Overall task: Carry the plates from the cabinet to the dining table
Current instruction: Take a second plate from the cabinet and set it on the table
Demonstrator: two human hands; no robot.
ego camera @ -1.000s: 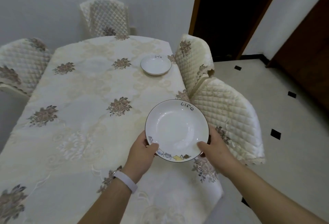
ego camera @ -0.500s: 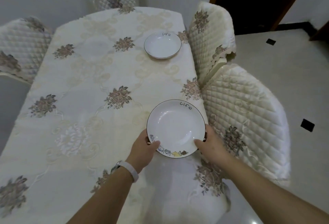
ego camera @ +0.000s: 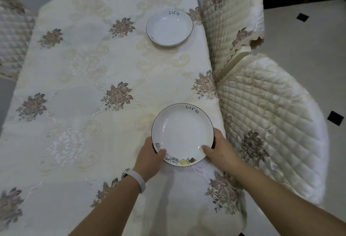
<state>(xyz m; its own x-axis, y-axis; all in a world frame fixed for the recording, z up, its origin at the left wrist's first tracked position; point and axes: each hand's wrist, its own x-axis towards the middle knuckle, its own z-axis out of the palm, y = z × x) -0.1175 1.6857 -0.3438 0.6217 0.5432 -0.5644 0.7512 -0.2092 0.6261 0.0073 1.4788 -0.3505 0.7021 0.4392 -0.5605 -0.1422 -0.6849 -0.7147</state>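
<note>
A white deep plate (ego camera: pixel 182 132) with a thin dark rim, the word "life" and small painted figures is over the near right part of the dining table (ego camera: pixel 84 86). My left hand (ego camera: pixel 149 158) grips its near left rim, thumb on top. My right hand (ego camera: pixel 220 151) grips its near right rim the same way. I cannot tell if the plate touches the cloth. A second matching plate (ego camera: pixel 169 27) lies on the table farther back, near the right edge.
The table wears a cream cloth with embroidered flowers. Two quilted chairs (ego camera: pixel 269 123) (ego camera: pixel 232 20) stand tight against its right side, another chair (ego camera: pixel 13 35) at the left. Tiled floor (ego camera: pixel 309 57) lies to the right.
I have come closer to the table and look more steeply down. The plate in both hands has moved forward over the table's near right part; both grips are unchanged.
</note>
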